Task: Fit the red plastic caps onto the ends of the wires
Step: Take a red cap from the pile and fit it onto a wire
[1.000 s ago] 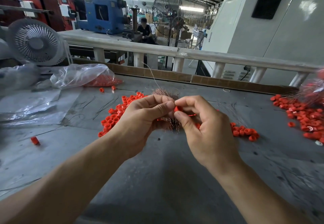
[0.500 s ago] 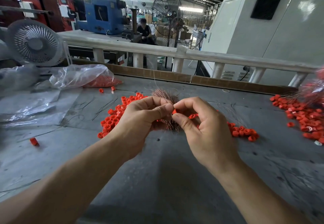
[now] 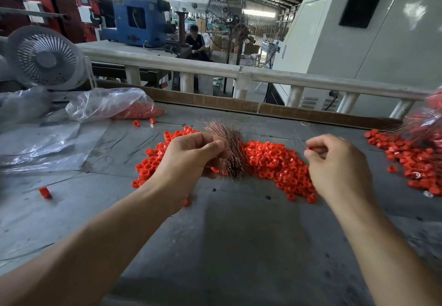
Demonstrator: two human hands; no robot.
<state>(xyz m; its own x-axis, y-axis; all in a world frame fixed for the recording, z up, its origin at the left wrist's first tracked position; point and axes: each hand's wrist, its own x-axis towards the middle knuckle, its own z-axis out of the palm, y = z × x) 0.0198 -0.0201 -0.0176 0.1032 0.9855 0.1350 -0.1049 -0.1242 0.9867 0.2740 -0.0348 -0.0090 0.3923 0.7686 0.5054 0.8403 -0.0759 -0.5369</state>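
Observation:
My left hand point(image 3: 191, 159) grips a bundle of thin copper-coloured wires point(image 3: 230, 147), its ends fanning out above and below the fingers. My right hand point(image 3: 334, 164) is apart from it on the right and pinches one red cap point(image 3: 310, 148) between thumb and forefinger. Whether a wire hangs from that cap I cannot tell. Between and behind the hands lies a heap of loose red caps point(image 3: 275, 162) on the grey table point(image 3: 227, 234).
A second spread of red caps point(image 3: 411, 159) with capped wires lies at the right edge. A clear plastic bag point(image 3: 112, 104) holding caps and plastic sheets lie at the back left beside a white fan point(image 3: 45, 59). One stray cap point(image 3: 45, 192) sits left. A white railing point(image 3: 239, 71) borders the table's far side.
My hands, joined at the bundle before, have come apart. The right hand moved to the right with a red cap pinched in it; the left stays on the wires.

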